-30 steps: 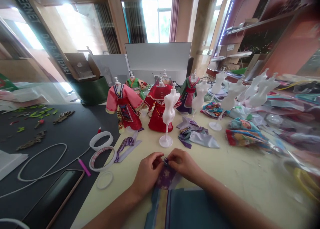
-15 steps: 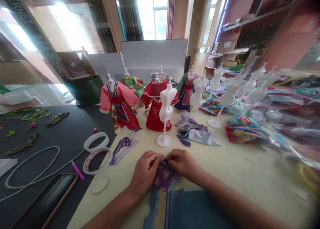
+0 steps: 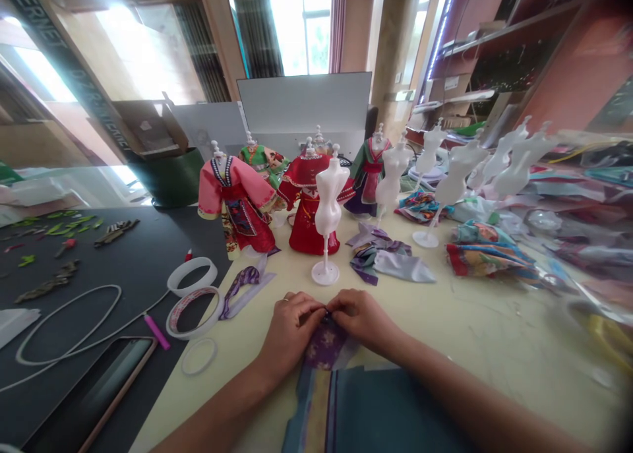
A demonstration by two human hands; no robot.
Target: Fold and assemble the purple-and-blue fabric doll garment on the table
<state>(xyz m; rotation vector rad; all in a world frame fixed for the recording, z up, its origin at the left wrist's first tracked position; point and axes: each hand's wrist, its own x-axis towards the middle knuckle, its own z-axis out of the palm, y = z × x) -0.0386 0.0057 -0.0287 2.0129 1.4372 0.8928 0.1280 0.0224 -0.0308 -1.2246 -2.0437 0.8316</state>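
Note:
My left hand and my right hand meet near the table's front, thumbs and fingertips pinched together. Between them they grip the dark, beaded-looking top edge of a small purple flowered fabric piece, apparently a doll garment. Its lower part hangs down toward me, over or against a blue-teal cloth with a yellow stripe. The fingers partly hide the pinched edge. Just beyond my hands stands a bare white doll mannequin on a round base.
Behind stand dressed mannequins, among them a red gown and a pink robe. Purple and pale scraps lie right of centre. Tape rolls, a pink marker and a phone are at left. More bare mannequins and cloth occupy the right.
My fingertips have drawn closer together on the fabric's top edge, now covering more of it. The whole view has shifted slightly.

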